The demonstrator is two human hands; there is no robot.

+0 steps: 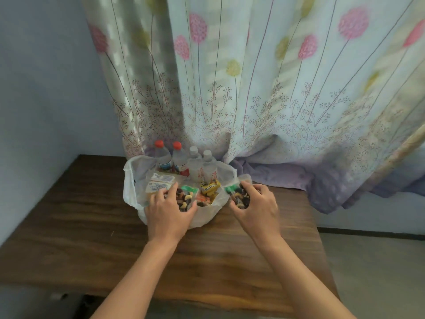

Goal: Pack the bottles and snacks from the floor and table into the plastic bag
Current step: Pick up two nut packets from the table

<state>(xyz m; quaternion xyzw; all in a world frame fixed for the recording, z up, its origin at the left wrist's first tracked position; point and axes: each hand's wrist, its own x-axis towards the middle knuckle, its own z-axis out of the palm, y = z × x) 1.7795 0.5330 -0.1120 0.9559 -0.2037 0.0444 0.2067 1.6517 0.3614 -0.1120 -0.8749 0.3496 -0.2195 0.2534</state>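
The packing looked close to its end, with the last snacks going in. The left hand [169, 211] reached over the near wall of the plastic bag [207, 215], which sat open on the wooden table [92, 238], its fingers curled round a nut-mix packet [187, 199] with a green header that already lay inside. The right hand [256, 204] pinched a second nut-mix packet [240, 199] of the same kind just at the bag's right rim, apparently outside it. Two red-capped bottles [163, 158] and two white-capped bottles [195, 166] stood upright along the far side of the bag, seemingly within it, though the rim hid their bases. A pale labelled packet [158, 184] and some yellow packets [209, 187] lay in the bag between the bottles and the hands. The next move probably called for lifting the right-hand packet over the limp rim and dropping it in the gap beside the yellow ones, then letting both go. The floppy rim could fold inward and block the mouth. A flowered curtain [276, 88] hung behind and spilled onto the table just beside the bag, near enough to snag.
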